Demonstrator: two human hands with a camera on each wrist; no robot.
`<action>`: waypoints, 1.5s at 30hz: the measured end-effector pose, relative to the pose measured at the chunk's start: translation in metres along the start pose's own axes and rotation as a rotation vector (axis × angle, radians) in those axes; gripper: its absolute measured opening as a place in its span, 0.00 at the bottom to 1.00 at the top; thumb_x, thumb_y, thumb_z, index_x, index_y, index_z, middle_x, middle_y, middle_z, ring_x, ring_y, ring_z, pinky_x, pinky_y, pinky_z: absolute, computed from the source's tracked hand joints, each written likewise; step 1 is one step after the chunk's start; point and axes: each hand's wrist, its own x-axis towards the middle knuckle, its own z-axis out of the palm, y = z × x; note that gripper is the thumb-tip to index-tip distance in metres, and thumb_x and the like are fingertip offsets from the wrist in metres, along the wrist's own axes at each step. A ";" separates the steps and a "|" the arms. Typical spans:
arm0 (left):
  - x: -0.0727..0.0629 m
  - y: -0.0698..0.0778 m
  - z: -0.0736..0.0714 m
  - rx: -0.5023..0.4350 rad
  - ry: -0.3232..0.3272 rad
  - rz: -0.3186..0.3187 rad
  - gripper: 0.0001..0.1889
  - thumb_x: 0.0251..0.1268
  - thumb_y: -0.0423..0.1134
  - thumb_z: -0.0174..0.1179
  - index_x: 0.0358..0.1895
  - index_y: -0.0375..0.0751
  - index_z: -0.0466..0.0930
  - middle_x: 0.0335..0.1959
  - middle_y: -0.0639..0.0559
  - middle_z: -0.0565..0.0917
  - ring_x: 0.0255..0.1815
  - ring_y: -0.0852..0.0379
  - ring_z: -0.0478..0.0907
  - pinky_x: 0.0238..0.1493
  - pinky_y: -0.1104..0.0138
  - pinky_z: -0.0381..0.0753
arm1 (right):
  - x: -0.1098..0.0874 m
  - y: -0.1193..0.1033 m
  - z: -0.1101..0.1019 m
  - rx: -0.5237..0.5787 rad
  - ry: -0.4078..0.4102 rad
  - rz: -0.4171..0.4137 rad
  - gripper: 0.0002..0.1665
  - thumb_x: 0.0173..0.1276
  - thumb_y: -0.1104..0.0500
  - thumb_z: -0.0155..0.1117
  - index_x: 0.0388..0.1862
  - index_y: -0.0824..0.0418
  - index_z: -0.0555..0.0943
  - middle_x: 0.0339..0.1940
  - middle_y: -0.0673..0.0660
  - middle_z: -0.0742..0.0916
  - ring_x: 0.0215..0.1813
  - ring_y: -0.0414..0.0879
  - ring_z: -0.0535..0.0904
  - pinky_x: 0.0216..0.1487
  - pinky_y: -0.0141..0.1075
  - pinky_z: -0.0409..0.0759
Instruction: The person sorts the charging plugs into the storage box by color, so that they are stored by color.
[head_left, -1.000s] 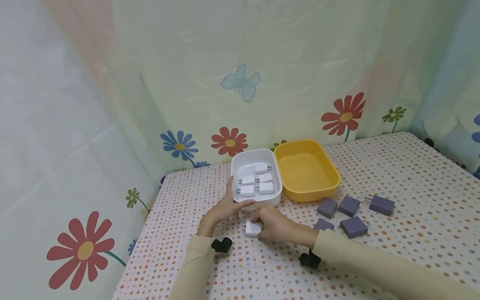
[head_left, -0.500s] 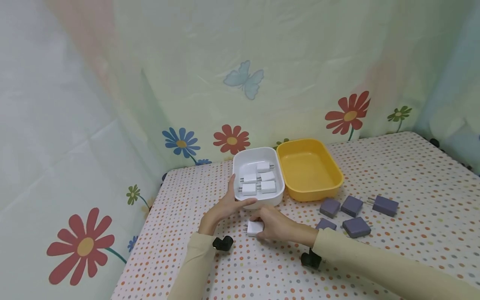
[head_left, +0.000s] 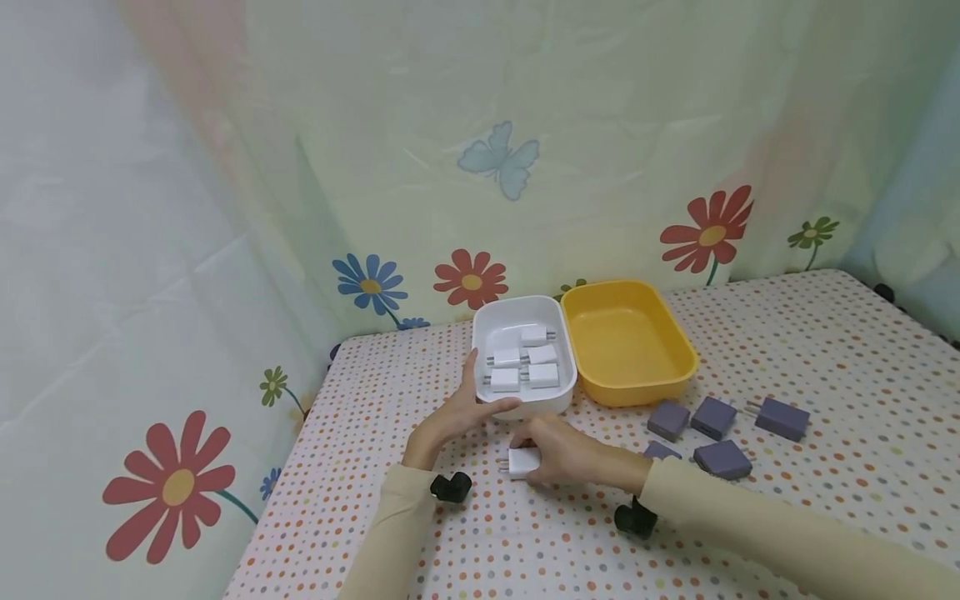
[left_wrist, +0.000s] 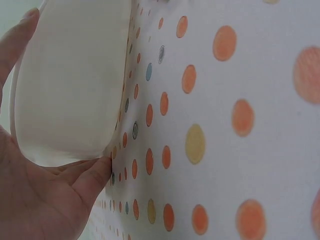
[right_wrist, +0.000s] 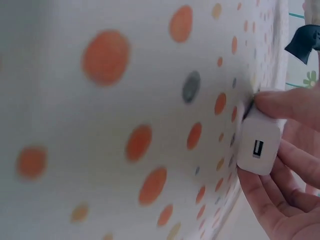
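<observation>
My right hand [head_left: 562, 454] pinches a white USB charger [head_left: 521, 463] on the table in front of the white bin. In the right wrist view, thumb and fingers hold the charger [right_wrist: 258, 146] by its sides, its USB port facing the camera. My left hand [head_left: 453, 419] rests against the near left corner of the white bin [head_left: 555, 406], its fingers along the left side and thumb across the front. The left wrist view shows thumb and fingers spread wide against the bin's wall [left_wrist: 72, 85]. Several white chargers [head_left: 543, 375] lie inside the bin.
A yellow bin [head_left: 637, 393] stands against the white bin's right side, with nothing in it. Several purple chargers [head_left: 722, 459] lie on the dotted tablecloth [head_left: 570, 558] to the right, one partly hidden behind my right wrist. A flowered curtain [head_left: 405, 167] hangs behind the table.
The whole head view has shifted slightly to the left. My right hand still holds the white charger on the table, and the left hand keeps its place at the bin.
</observation>
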 end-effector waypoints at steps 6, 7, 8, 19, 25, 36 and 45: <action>-0.002 -0.002 -0.003 -0.008 -0.001 0.003 0.65 0.64 0.57 0.73 0.85 0.52 0.25 0.86 0.43 0.48 0.84 0.42 0.49 0.78 0.40 0.54 | -0.011 0.008 -0.012 0.019 -0.034 -0.062 0.18 0.49 0.67 0.85 0.41 0.64 0.90 0.35 0.47 0.88 0.39 0.36 0.80 0.43 0.33 0.81; -0.002 -0.002 -0.003 -0.008 -0.006 0.012 0.66 0.64 0.57 0.73 0.85 0.52 0.25 0.86 0.43 0.49 0.84 0.43 0.49 0.78 0.40 0.54 | -0.013 0.007 -0.015 0.027 -0.043 -0.054 0.18 0.50 0.66 0.86 0.41 0.64 0.90 0.35 0.46 0.88 0.39 0.36 0.80 0.43 0.33 0.82; -0.002 -0.003 -0.004 -0.008 -0.010 0.022 0.66 0.64 0.57 0.73 0.85 0.51 0.25 0.85 0.42 0.49 0.84 0.42 0.50 0.78 0.40 0.54 | -0.016 0.005 -0.020 0.029 -0.046 -0.050 0.19 0.50 0.66 0.86 0.42 0.64 0.90 0.36 0.46 0.88 0.39 0.36 0.80 0.43 0.34 0.82; -0.001 -0.004 -0.009 -0.007 -0.016 0.025 0.66 0.64 0.57 0.73 0.85 0.50 0.24 0.84 0.41 0.50 0.83 0.43 0.51 0.78 0.42 0.56 | 0.016 0.004 -0.105 0.074 0.058 0.098 0.22 0.58 0.62 0.84 0.51 0.66 0.88 0.42 0.53 0.89 0.42 0.47 0.81 0.46 0.37 0.82; 0.001 -0.003 -0.008 -0.008 -0.025 0.026 0.64 0.67 0.54 0.72 0.85 0.50 0.24 0.85 0.43 0.48 0.83 0.44 0.50 0.78 0.41 0.55 | 0.063 0.020 -0.131 0.150 0.157 0.113 0.23 0.62 0.66 0.79 0.56 0.72 0.86 0.47 0.62 0.90 0.46 0.53 0.82 0.50 0.40 0.84; 0.007 0.000 -0.005 -0.035 -0.036 0.029 0.63 0.68 0.52 0.71 0.85 0.51 0.24 0.84 0.45 0.53 0.81 0.46 0.56 0.78 0.44 0.57 | 0.136 0.057 -0.120 0.173 0.280 0.214 0.26 0.68 0.67 0.75 0.63 0.71 0.83 0.56 0.68 0.87 0.54 0.59 0.80 0.61 0.48 0.82; 0.006 -0.001 -0.003 -0.023 -0.023 -0.008 0.64 0.66 0.56 0.71 0.85 0.55 0.23 0.84 0.44 0.53 0.81 0.47 0.56 0.78 0.44 0.58 | 0.170 0.078 -0.097 0.134 0.302 0.226 0.26 0.67 0.70 0.74 0.63 0.74 0.81 0.59 0.70 0.85 0.57 0.61 0.79 0.64 0.49 0.80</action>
